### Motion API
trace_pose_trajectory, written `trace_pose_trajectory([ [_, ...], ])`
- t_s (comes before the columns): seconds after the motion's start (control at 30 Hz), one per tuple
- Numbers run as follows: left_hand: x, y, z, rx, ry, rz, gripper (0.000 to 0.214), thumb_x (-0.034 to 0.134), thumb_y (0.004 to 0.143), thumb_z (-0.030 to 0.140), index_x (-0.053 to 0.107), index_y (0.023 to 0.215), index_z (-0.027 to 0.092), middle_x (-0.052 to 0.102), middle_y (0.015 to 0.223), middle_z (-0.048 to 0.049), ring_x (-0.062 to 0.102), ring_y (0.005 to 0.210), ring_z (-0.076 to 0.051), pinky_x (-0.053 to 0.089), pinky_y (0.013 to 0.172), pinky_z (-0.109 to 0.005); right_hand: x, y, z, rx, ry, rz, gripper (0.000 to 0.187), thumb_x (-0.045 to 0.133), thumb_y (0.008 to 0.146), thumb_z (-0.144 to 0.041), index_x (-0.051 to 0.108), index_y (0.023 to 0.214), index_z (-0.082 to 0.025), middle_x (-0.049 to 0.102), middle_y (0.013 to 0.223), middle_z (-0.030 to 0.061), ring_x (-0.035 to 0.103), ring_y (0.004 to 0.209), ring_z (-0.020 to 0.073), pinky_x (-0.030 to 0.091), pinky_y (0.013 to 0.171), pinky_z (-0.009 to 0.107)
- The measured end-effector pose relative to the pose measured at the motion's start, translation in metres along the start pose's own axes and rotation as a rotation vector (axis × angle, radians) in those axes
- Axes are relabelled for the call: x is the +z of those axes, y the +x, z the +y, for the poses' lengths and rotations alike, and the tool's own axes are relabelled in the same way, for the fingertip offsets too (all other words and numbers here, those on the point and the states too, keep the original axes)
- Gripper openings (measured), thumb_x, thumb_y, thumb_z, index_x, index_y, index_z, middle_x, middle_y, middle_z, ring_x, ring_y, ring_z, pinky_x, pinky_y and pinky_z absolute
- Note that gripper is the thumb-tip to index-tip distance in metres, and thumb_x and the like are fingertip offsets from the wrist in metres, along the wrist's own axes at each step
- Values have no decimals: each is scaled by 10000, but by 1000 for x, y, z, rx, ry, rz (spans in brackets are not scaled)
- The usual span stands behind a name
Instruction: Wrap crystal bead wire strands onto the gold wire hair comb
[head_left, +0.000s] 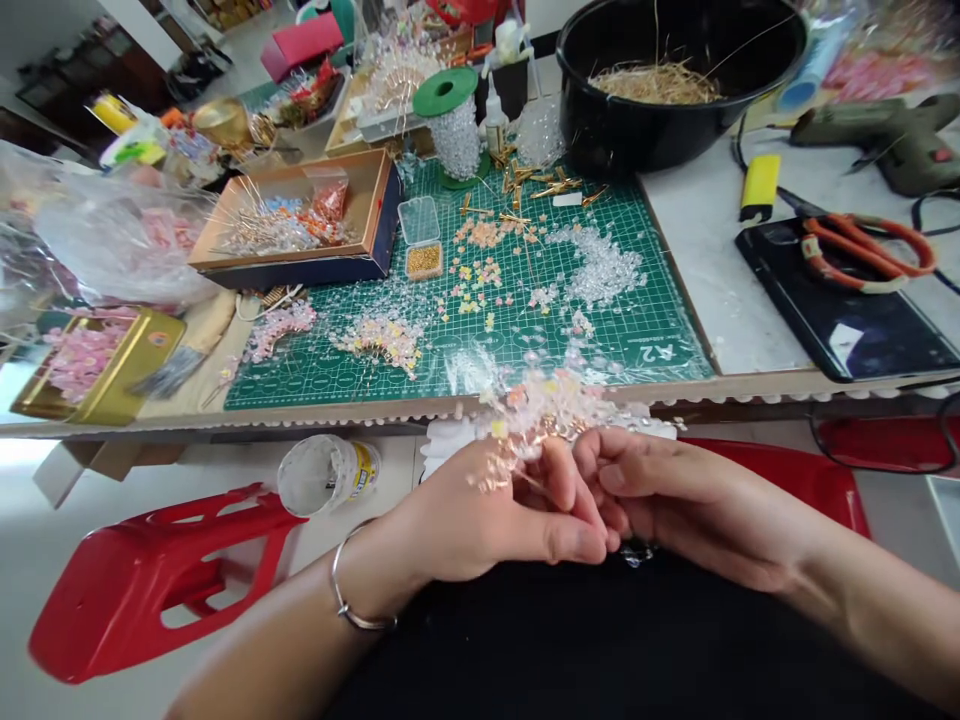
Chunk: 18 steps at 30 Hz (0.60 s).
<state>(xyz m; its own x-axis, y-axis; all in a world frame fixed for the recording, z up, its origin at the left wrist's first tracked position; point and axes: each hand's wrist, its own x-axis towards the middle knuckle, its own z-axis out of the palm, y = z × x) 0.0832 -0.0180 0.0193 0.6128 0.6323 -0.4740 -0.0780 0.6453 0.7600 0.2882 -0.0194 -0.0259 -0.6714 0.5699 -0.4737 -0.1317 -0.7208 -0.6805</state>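
My left hand (pixel 487 515) and my right hand (pixel 660 495) meet in front of my lap, below the table edge. Both have fingers curled and pinched together on a cluster of clear and pink beaded sprigs (pixel 536 410) that fans upward from the fingers. The left hand grips the cluster's stems from the left, and a thin metal bangle (pixel 352 600) circles that wrist. The right hand's fingertips press in from the right beside the left thumb. The cluster is blurred, so its fine parts cannot be made out.
A green cutting mat (pixel 645 340) carries loose beads, beaded sprigs and gold pins. A brown box (pixel 300 265), a black bowl (pixel 600 130) with straw, orange scissors (pixel 862 250), a glue gun (pixel 892 140) and a gold tin (pixel 124 375) sit around. Red stools (pixel 150 585) and a jar (pixel 326 475) are on the floor.
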Motion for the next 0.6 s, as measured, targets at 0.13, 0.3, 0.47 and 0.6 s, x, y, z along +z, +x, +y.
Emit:
trace_pose_trajectory([
  [0.13, -6, 7, -3, 35, -138, 57, 333, 838, 699, 161, 506, 681, 174, 684, 718, -3, 614, 622, -105, 454, 538, -198, 2, 2, -4, 50, -6, -24, 179, 669, 848, -315, 623, 929, -162, 644, 890, 46, 551, 740, 110, 446, 668, 231],
  [0.3, -6, 12, 4, 106, -239, 144, 324, 838, 696, 145, 516, 668, 162, 672, 679, 17, 577, 545, -66, 440, 537, -184, 3, 5, -8, -12, -360, 12, 254, 667, 883, -444, 663, 954, -200, 614, 987, 31, 532, 948, 177, 409, 828, 295],
  [0.47, -7, 15, 11, 199, -266, 265, 253, 800, 711, 101, 559, 747, 167, 695, 787, 4, 605, 605, -70, 466, 623, -203, 1, 2, -12, -176, -410, 125, 266, 635, 902, -484, 679, 893, -223, 638, 977, 27, 557, 931, 178, 435, 821, 299],
  [0.6, -6, 17, 13, 242, -265, 331, 231, 784, 708, 74, 632, 860, 160, 685, 894, -11, 606, 692, -78, 476, 700, -215, 6, 0, -13, -239, -177, 144, 286, 634, 906, -474, 665, 837, -198, 701, 855, 45, 604, 787, 155, 465, 726, 289],
])
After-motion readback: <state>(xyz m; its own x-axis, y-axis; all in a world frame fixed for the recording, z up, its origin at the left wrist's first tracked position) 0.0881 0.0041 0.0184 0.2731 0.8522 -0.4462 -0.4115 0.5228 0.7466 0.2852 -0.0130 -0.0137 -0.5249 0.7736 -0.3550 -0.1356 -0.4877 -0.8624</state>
